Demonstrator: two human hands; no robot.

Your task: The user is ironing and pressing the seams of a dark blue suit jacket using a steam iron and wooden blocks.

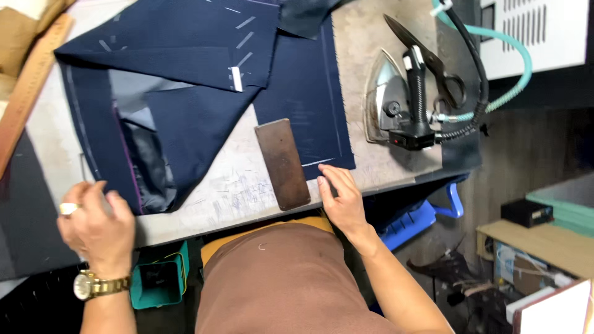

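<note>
— Pale and scratched, the surface [247,185] in front of us carries the dark blue cloth [185,93], folded over itself, with white chalk marks on it and a grey lining showing in the fold.

— Where do we have our hands?

— Our left hand [96,226] is at the near edge of the surface, at the lower corner of the cloth. The fingers are curled, but we cannot tell if they grip the cloth. Our right hand [343,201] lies open and flat, its fingertips touching the edge of a second flat blue piece [309,93].

— And what lies around?

— A brown flat block [283,164] lies just beside the right hand. Further right we see an iron [396,102] with hoses, and black scissors [427,65] near it. A wooden ruler [28,86] lies at the far left.
</note>
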